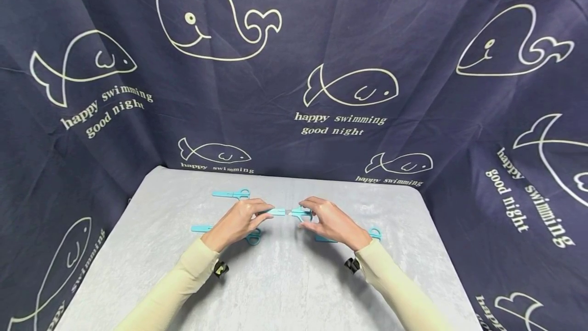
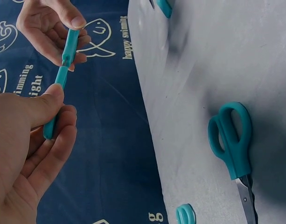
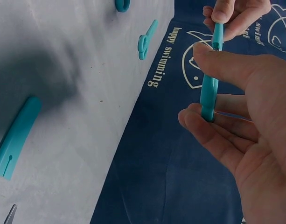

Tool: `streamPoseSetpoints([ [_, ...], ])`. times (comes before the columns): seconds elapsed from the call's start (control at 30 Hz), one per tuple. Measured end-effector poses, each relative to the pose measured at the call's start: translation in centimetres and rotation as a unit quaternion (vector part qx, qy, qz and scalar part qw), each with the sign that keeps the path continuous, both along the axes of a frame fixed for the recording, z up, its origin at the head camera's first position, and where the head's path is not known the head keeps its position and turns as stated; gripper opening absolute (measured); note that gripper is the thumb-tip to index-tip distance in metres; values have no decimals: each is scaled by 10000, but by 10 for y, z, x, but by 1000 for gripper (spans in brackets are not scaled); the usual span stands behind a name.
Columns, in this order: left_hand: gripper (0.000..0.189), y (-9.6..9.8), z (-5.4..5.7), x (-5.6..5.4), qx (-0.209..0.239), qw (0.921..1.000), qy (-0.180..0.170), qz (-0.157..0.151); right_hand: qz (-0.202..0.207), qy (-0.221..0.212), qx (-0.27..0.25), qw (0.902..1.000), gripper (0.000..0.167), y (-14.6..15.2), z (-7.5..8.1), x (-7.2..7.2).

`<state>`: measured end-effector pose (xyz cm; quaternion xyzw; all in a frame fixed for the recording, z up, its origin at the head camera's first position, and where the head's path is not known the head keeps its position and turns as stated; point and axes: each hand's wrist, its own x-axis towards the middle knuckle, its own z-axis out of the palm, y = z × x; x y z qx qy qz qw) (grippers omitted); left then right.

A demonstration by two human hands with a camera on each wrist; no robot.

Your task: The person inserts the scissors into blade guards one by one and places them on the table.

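Between both hands, above the table, is a pair of scissors with teal handles (image 1: 301,213), its blades running into a teal blade cover (image 1: 278,212). A short bit of metal blade shows between handle and cover. My left hand (image 1: 241,220) pinches the cover between thumb and fingers. The right hand (image 1: 329,219) grips the scissors' handles (image 3: 209,93), thumb on one side and fingers on the other. Below the left hand, another pair of scissors (image 2: 236,140) lies with bare metal showing by its handles. Under the right hand lies a loose teal cover (image 3: 17,137), a blade tip (image 3: 11,214) close by.
At the back left of the table (image 1: 285,290) lies another teal pair of scissors (image 1: 231,194). Teal handles (image 1: 375,232) show beyond the right wrist, and a teal cover (image 1: 200,228) left of the left hand. A dark blue printed curtain (image 1: 285,91) surrounds the table.
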<state>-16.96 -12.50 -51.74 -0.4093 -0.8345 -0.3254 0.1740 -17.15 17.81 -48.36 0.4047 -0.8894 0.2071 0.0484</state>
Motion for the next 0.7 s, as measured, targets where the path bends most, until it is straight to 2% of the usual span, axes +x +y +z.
streamPoseSetpoints([
  [0.27, 21, 2, 0, 1, 127, 9998, 100, -73, 77, 193, 26, 9998, 51, -1, 0, 2],
  [0.43, 22, 2, -1, 2, 68, 9998, 204, -44, 63, 34, -21, 10000, 51, -1, 1, 3],
  [0.7, 20, 3, 3, 3, 11, 9999, 93, -41, 89, 18, -40, 10000, 50, 1, 3, 3],
])
